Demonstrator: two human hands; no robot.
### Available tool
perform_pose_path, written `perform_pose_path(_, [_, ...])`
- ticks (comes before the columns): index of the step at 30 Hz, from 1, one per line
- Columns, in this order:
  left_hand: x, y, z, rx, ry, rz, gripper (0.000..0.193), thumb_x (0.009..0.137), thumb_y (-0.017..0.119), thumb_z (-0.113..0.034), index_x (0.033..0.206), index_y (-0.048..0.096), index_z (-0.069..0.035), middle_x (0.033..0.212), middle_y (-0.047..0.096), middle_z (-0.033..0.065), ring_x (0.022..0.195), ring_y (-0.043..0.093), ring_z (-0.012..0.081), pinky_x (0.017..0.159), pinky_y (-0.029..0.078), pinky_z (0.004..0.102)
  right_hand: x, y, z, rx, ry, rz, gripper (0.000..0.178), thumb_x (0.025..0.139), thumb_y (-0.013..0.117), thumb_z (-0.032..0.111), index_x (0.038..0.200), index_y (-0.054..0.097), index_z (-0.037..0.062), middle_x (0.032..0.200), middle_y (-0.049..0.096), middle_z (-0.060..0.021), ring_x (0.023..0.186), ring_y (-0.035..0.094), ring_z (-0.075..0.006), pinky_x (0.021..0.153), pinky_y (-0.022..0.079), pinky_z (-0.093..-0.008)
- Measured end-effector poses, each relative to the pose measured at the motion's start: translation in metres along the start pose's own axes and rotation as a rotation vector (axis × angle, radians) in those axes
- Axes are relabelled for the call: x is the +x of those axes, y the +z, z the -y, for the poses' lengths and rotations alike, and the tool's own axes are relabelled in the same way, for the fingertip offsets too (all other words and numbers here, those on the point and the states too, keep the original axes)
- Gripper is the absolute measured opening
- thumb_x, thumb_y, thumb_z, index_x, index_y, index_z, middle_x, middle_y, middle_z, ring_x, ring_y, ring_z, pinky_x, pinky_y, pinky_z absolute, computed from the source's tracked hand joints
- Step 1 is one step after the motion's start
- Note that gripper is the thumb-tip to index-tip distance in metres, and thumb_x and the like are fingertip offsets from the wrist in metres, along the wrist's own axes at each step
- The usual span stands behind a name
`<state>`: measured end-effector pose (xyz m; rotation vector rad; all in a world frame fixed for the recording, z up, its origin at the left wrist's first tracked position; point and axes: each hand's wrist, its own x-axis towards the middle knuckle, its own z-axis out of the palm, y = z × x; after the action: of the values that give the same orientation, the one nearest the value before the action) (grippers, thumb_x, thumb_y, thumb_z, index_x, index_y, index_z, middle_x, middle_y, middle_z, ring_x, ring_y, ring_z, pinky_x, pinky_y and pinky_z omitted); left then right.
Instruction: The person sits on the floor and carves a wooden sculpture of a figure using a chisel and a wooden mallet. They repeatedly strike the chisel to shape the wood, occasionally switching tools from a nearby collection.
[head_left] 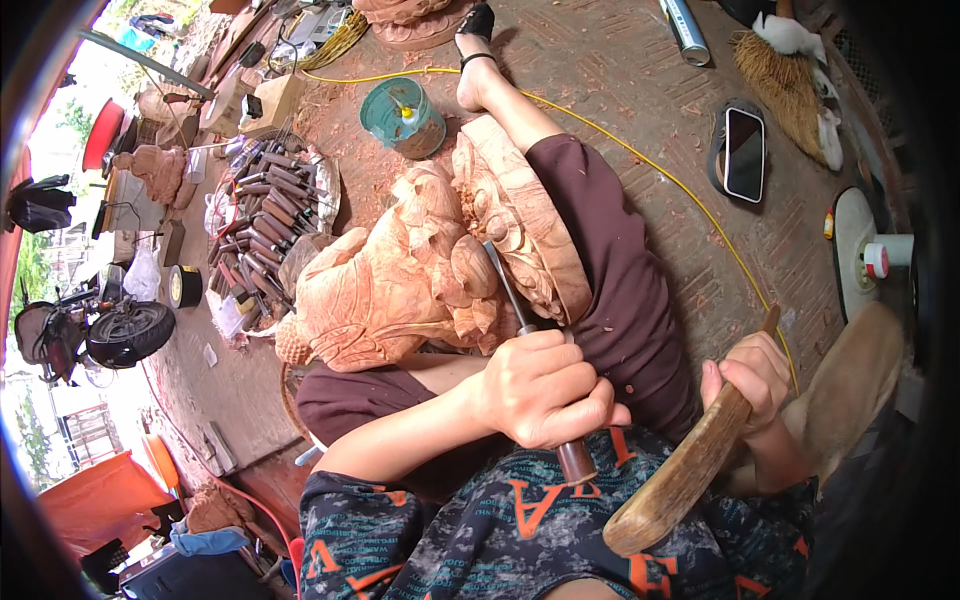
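Observation:
A reddish wood carving point(380, 275) of a robed figure lies on its side across my lap, its round carved base point(535, 225) against my raised thigh. My left hand point(545, 388) is wrapped round a wood-carving chisel point(577, 463), with the handle's butt toward me. The chisel's steel blade points away, its tip at the carved folds near the base. In my right hand point(750, 378) is a wooden mallet point(668, 485), gripped by its thin end. Its thick end hangs near my shirt, apart from the chisel's butt.
To the left lies a heap of wooden-handled chisels point(270, 225). A teal bucket point(402, 118) stands beyond the carving. A yellow cord point(660, 165) crosses the floor. At right are a phone point(743, 155) and a straw broom point(780, 85). A motorbike point(110, 330) is at far left.

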<state>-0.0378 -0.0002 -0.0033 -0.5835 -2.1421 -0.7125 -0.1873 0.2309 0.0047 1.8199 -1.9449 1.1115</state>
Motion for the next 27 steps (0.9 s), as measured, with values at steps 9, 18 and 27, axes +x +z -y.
perform_pose_path(9, [-0.010,-0.004,0.001,-0.042,-0.016,-0.011,0.025,0.077,0.078,-0.018,0.072,0.058,-0.004,0.057,0.041,-0.0023,0.045,0.041,0.0125,0.042,0.027,0.0282,0.012,-0.006,0.005,0.035,-0.176,0.009,0.042,0.071,0.073,-0.006,0.104,0.052,0.0081,0.075,0.053,-0.0045,0.057,0.053,-0.0199,0.049,0.045,-0.0336])
perform_pose_path(18, [-0.011,-0.004,0.006,-0.069,0.028,-0.038,0.026,0.076,0.079,-0.019,0.071,0.059,-0.004,0.056,0.040,-0.0020,0.045,0.042,0.0132,0.042,0.028,0.0287,0.015,-0.024,0.002,-0.122,-0.273,0.063,0.048,0.069,0.070,-0.010,0.107,0.049,0.0104,0.079,0.052,-0.0047,0.059,0.052,-0.0211,0.050,0.044,-0.0340])
perform_pose_path(27, [-0.010,-0.009,0.012,-0.107,-0.019,-0.147,0.025,0.076,0.080,-0.019,0.071,0.060,-0.004,0.055,0.042,-0.0010,0.043,0.044,0.0149,0.041,0.029,0.0300,0.033,-0.023,0.012,-0.286,-0.226,0.190,0.043,0.070,0.067,-0.014,0.102,0.048,0.0081,0.080,0.052,-0.0075,0.060,0.052,-0.0229,0.050,0.046,-0.0367])
